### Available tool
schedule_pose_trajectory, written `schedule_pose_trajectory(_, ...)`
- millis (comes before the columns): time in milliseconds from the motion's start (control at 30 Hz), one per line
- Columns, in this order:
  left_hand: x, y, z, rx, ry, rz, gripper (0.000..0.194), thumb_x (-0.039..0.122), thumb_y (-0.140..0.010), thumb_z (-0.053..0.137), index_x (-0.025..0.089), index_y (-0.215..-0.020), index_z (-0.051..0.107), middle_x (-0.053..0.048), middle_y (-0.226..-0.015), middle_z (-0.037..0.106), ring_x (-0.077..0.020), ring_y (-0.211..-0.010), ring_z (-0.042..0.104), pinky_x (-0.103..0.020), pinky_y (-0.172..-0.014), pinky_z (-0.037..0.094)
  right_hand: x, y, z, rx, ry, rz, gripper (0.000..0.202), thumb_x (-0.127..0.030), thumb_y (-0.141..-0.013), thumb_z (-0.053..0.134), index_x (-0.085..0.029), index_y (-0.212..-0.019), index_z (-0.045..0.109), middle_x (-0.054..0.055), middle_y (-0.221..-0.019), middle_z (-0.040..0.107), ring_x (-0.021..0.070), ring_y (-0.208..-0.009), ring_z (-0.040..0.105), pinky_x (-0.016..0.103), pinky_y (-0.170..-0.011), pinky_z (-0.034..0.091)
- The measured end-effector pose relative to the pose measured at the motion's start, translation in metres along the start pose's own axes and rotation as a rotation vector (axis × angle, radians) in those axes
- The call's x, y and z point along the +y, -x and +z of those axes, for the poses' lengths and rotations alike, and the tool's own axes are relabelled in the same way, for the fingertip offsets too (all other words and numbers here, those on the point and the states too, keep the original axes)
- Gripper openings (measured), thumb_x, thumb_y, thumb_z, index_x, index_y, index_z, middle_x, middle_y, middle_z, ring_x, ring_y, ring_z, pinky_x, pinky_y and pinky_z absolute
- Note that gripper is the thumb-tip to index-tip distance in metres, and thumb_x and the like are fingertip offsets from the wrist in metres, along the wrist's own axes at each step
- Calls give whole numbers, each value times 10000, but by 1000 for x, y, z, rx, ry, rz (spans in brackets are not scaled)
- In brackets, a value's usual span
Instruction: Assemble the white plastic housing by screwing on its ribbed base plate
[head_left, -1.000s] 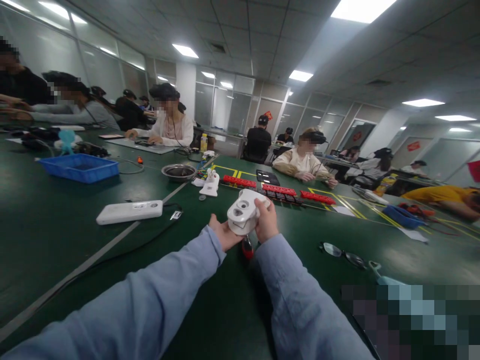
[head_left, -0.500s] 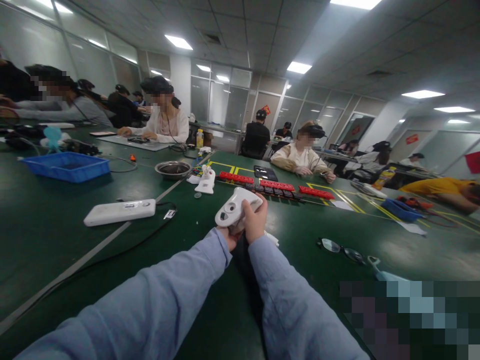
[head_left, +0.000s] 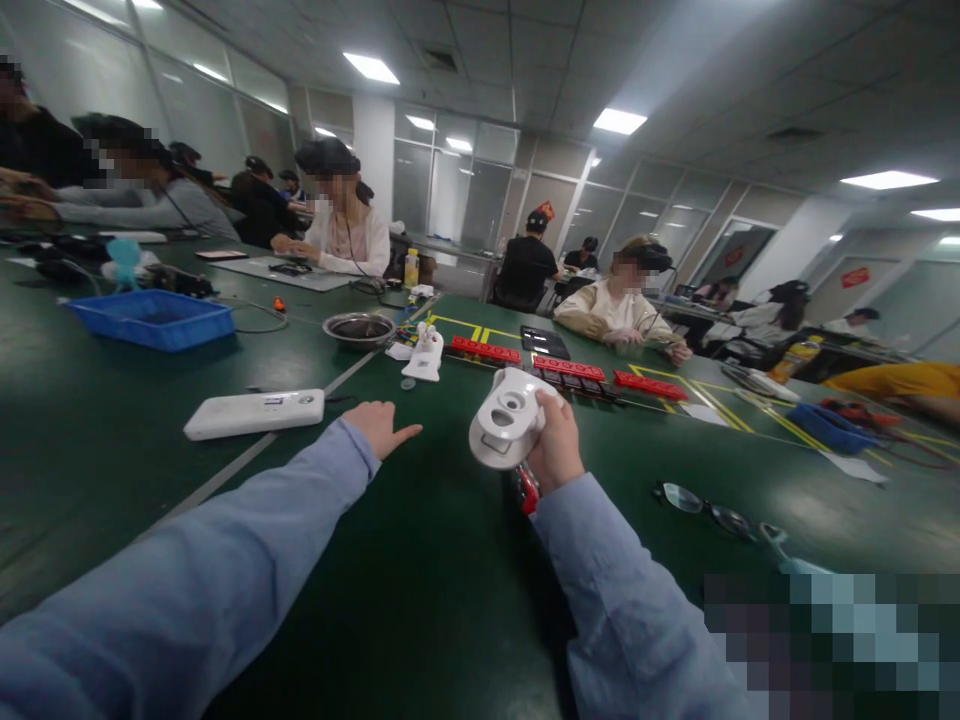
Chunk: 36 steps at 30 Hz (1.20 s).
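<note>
My right hand (head_left: 559, 440) grips a white plastic housing (head_left: 510, 415) by its right side, raised over the green table. The housing has a round hole, an oval opening and a wide rounded rim. Under that hand shows a red and black object (head_left: 527, 490), mostly hidden by my wrist and sleeve. My left hand (head_left: 379, 428) is apart from the housing, low over the table, thumb stretched out to the right and nothing seen in it. It is nearest to a long white device (head_left: 255, 413). Beyond stands another white plastic part (head_left: 424, 355) with knobs on top.
Red trays (head_left: 568, 368) line up beyond the housing. A metal bowl (head_left: 358, 328) and a blue tray (head_left: 154, 322) stand to the left. Glasses (head_left: 705, 508) lie at the right. Co-workers (head_left: 622, 300) sit across the table.
My left hand has let go of the white housing and moved left. My right hand alone holds it now, turned and slightly further right. The red and black object has come into view.
</note>
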<state>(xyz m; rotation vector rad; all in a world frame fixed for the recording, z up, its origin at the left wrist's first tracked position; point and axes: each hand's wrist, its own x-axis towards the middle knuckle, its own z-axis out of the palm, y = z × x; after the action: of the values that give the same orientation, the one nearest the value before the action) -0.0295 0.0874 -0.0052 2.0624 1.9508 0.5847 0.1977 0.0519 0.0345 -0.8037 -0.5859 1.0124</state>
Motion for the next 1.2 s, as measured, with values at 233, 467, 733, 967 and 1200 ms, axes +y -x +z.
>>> schedule_pose_trajectory(233, 1, -4, 22, -92, 192, 14, 226, 283, -635, 598, 180, -525, 430, -69, -609, 503, -308, -881, 508, -368, -729, 359, 3, 26, 4, -109, 23, 192, 269, -217, -620, 587, -189, -863, 474, -31, -653, 589, 137, -584, 571, 294, -574, 475)
schedule_pose_trajectory(467, -4, -6, 22, -222, 803, -74, 343, 109, -641, 601, 188, -439, 335, 52, -447, 233, -124, -489, 435, -176, -430, 259, 17, 82, -14, -286, 147, 473, 226, -225, -638, 583, -178, -832, 477, -29, -629, 572, 131, -564, 559, 262, -564, 441)
schedule_pose_trajectory(733, 20, 7, 10, -673, 1502, -313, 299, 232, -842, 259, 177, -560, 339, 62, -450, 269, -59, -305, 250, -145, -288, 154, 36, 105, -33, -320, 525, 532, 270, -336, -664, 531, -147, -852, 491, 12, -671, 568, 146, -610, 552, 288, -601, 425)
schedule_pose_trajectory(967, 22, 14, 17, -764, 1722, -460, 313, 234, -851, 267, 170, -547, 299, 67, -436, 246, -44, -294, 256, -124, -266, 149, -12, 96, -27, -418, 1528, -89, 326, -439, -665, 542, -207, -892, 575, 61, -696, 584, 216, -689, 542, 327, -634, 356)
schedule_pose_trajectory(1200, 26, 19, 24, -720, 1744, -478, 144, 61, -789, 348, 150, -856, 439, 70, -487, 311, -40, -313, 285, -120, -290, 175, -46, 33, -54, -482, 1653, -331, 285, -184, -614, 581, -207, -898, 589, 59, -838, 593, 215, -870, 500, 315, -761, 339)
